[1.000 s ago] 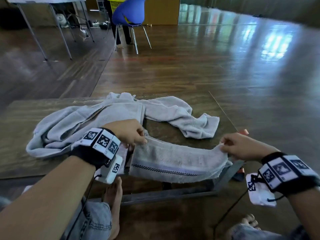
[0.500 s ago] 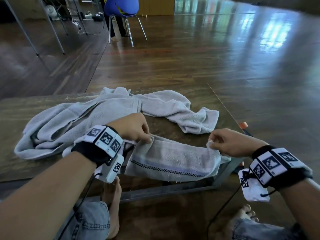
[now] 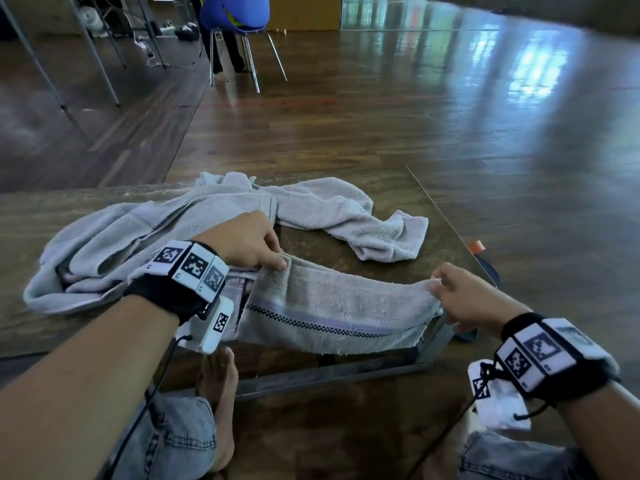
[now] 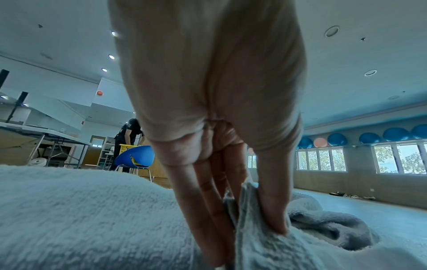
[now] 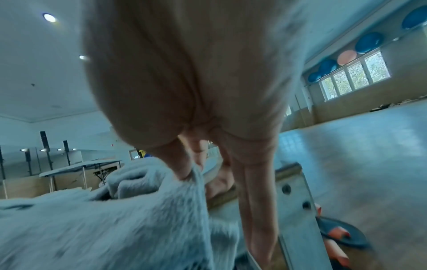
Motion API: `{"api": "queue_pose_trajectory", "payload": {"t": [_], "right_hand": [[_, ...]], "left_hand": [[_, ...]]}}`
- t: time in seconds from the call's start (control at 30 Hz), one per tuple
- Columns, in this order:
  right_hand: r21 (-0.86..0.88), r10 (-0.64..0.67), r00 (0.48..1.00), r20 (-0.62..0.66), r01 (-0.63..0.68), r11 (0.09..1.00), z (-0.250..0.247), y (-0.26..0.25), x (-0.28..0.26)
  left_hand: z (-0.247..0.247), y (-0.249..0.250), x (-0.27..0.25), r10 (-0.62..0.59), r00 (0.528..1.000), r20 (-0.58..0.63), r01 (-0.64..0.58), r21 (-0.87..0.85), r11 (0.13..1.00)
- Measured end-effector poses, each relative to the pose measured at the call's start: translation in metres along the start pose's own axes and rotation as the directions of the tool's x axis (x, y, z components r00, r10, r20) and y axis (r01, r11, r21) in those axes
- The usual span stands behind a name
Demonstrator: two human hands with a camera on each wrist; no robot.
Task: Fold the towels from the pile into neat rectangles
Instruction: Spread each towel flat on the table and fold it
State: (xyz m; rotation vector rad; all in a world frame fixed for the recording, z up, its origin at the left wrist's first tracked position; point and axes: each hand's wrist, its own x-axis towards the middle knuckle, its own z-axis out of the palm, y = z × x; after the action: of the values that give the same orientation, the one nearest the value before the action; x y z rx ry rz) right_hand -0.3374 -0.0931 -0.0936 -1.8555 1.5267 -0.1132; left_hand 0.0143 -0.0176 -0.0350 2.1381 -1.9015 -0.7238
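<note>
- Left hand fingers pinch the striped towel at its left top corner.
- Right hand fingers pinch its right top corner.
- The striped towel drapes over the table near edge, in front of the pile.

Bare table lies open between the crumpled towel pile (far side) and the stretched towel.

A low wooden table carries a crumpled pile of grey towels, seemingly several.
</note>
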Motion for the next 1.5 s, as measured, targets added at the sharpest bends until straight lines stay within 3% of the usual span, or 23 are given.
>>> {"api": "queue_pose_trajectory", "payload": {"t": [0.17,0.4,0.5,0.63,0.7,0.77,0.8,0.83,0.9,0.97,1.0,1.03,1.07,1.1,1.2,1.27,1.33,1.5], "right_hand": [[0.114,0.047,0.987,-0.155,-0.030,0.993,0.030,0.016,-0.006],[0.442,0.135,0.980,-0.142,-0.059,0.895,0.041,0.014,-0.012],[0.390,0.099,0.978,-0.182,-0.021,0.920,0.040,0.012,-0.013],[0.031,-0.050,0.959,-0.277,0.061,0.998,0.014,0.004,-0.012],[0.018,-0.128,0.936,-0.329,0.142,0.990,-0.011,-0.006,-0.010],[0.097,-0.196,0.891,-0.409,0.256,0.962,-0.041,-0.020,-0.008],[0.132,-0.225,0.852,-0.473,0.320,0.938,-0.057,-0.028,-0.008],[0.150,-0.250,0.801,-0.545,0.386,0.910,-0.072,-0.036,-0.009],[0.128,-0.314,0.661,-0.682,0.530,0.838,-0.099,-0.052,-0.016],[0.066,-0.385,0.524,-0.760,0.652,0.755,-0.115,-0.062,-0.025],[0.037,-0.414,0.485,-0.770,0.683,0.730,-0.117,-0.063,-0.026],[0.020,-0.435,0.477,-0.764,0.691,0.723,-0.116,-0.061,-0.026],[0.011,-0.447,0.497,-0.744,0.678,0.735,-0.110,-0.055,-0.023],[0.023,-0.444,0.549,-0.708,0.646,0.763,-0.100,-0.046,-0.020],[0.051,-0.391,0.791,-0.471,0.467,0.883,-0.066,-0.004,-0.007],[-0.021,-0.300,0.918,-0.258,0.305,0.952,-0.047,0.016,-0.003],[-0.127,-0.201,0.962,-0.185,0.179,0.976,-0.036,0.022,0.003],[-0.177,-0.054,0.952,-0.301,0.000,0.984,-0.029,0.007,0.016]], "left_hand": [[0.001,0.000,-0.001,-0.001,1.000,-0.004,0.002,0.007,1.000],[0.000,0.001,-0.002,-0.001,1.000,-0.007,0.001,0.031,1.000],[0.000,0.001,-0.004,-0.007,1.000,-0.003,0.007,0.035,0.999],[-0.007,0.000,-0.007,0.012,1.000,-0.020,-0.011,0.040,0.999],[-0.015,-0.001,-0.008,0.029,0.998,-0.062,-0.029,-0.005,1.000],[-0.025,0.002,-0.010,0.072,0.979,-0.193,-0.093,-0.103,0.990],[-0.030,0.004,-0.012,0.113,0.943,-0.312,-0.162,-0.135,0.977],[-0.034,0.007,-0.013,0.153,0.879,-0.451,-0.241,-0.144,0.960],[-0.041,0.012,-0.017,0.181,0.696,-0.694,-0.358,-0.117,0.927],[-0.044,0.014,-0.021,0.193,0.543,-0.817,-0.429,-0.073,0.900],[-0.044,0.015,-0.022,0.207,0.505,-0.838,-0.458,-0.057,0.887],[-0.043,0.014,-0.023,0.231,0.500,-0.834,-0.475,-0.041,0.879],[-0.040,0.013,-0.024,0.267,0.528,-0.806,-0.471,-0.017,0.882],[-0.037,0.010,-0.024,0.307,0.587,-0.749,-0.451,0.012,0.892],[-0.021,-0.001,-0.023,0.274,0.851,-0.449,-0.291,0.032,0.956],[-0.011,-0.008,-0.020,0.177,0.948,-0.266,-0.159,0.090,0.983],[-0.003,-0.010,-0.015,0.115,0.967,-0.227,-0.095,0.096,0.991],[0.010,-0.003,0.004,-0.045,0.971,-0.235,0.060,0.060,0.996]]}}
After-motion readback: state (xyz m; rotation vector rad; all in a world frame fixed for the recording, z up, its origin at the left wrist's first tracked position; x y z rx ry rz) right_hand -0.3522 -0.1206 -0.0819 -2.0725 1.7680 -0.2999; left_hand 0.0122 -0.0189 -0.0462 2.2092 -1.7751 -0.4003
